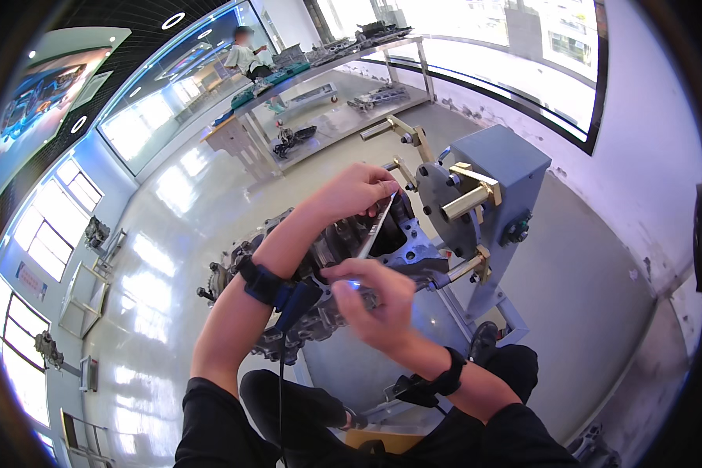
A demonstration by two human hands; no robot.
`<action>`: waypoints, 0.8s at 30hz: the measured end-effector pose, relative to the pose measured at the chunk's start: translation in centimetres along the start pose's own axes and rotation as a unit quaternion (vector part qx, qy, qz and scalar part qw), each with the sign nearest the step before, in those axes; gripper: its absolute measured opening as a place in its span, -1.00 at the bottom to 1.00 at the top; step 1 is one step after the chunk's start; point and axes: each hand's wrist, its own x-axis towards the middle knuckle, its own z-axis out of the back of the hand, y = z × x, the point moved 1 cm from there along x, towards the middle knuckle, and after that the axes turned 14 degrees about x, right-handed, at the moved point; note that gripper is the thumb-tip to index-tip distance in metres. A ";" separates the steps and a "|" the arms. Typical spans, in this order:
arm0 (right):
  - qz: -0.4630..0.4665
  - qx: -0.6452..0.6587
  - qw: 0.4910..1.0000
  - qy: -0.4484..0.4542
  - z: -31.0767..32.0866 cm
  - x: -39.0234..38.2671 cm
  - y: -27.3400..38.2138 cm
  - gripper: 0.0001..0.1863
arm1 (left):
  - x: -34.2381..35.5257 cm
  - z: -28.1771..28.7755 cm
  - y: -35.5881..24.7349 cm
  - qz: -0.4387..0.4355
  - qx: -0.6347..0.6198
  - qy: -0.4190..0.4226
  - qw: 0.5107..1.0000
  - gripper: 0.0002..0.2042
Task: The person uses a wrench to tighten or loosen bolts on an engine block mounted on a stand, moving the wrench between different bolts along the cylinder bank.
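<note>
My left hand point(360, 192) is closed at the far side of an engine block point(415, 248), its thumb and fingers pinching the upper end of a narrow silver metal strip point(377, 225). The strip slants across the block's opening, and its lower end passes behind my right hand point(381, 303). That hand is closed nearer to me, with thumb and index finger brought together over the block. Whatever is between them is hidden; a small bright glint shows by the thumb. Both wrists wear black straps, the left with a cable hanging from it.
The block is mounted on a grey stand point(499, 160) with brass-coloured arms point(468, 201) at the right. A metal workbench point(331, 66) carrying parts stands at the back, with a person point(246, 58) beyond it. My knees and shoes are below the block.
</note>
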 end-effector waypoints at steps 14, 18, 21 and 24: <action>-0.179 0.166 0.923 -0.298 11.1 7.6 4.7 -0.64 | -0.3 0.1 -0.3 0.022 0.011 -0.006 1.000 -0.73; -0.206 0.044 0.948 -0.239 12.6 7.5 3.6 -0.66 | -0.6 0.1 0.6 0.019 0.008 -0.040 0.999 -0.72; -0.202 0.027 0.941 -0.271 14.2 7.0 3.8 -0.64 | 0.5 -0.9 0.3 -0.001 0.010 -0.019 1.000 -0.71; -0.195 0.109 0.933 -0.283 16.3 6.9 2.4 -0.63 | 1.2 -1.3 0.4 -0.006 0.017 -0.022 1.000 -0.72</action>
